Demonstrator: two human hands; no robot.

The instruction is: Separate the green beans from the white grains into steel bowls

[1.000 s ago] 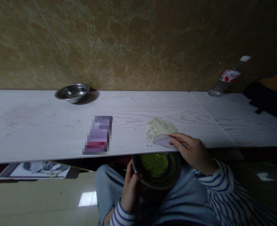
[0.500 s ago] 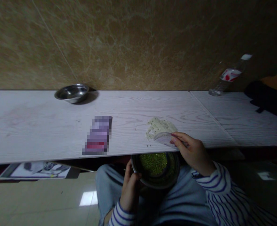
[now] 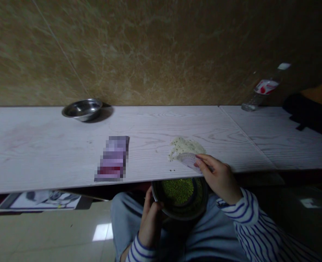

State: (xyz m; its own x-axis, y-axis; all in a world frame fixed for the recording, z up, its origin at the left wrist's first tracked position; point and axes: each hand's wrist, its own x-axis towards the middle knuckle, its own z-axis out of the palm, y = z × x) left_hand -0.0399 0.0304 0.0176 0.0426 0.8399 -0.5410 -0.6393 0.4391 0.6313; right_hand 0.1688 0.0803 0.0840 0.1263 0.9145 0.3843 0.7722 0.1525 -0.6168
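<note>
My left hand [image 3: 150, 218] grips the rim of a steel bowl of green beans [image 3: 179, 194], held below the table's front edge over my lap. My right hand [image 3: 218, 178] pinches a thin whitish card [image 3: 187, 160] that lies flat on the white table [image 3: 40, 153]. The card's far edge touches a small pile of pale grains [image 3: 185, 146] near the front edge. A few dark specks lie just left of the card.
An empty steel bowl [image 3: 83, 109] stands at the back left against the wall. A blurred-out flat packet [image 3: 113, 158] lies left of the grains. A plastic bottle [image 3: 262, 91] leans at the back right beside dark cloth [image 3: 311, 114]. Printed paper [image 3: 38, 200] lies under the table.
My right hand and the card have slid slightly left and forward toward the grain pile. The bowl in my left hand has barely shifted.
</note>
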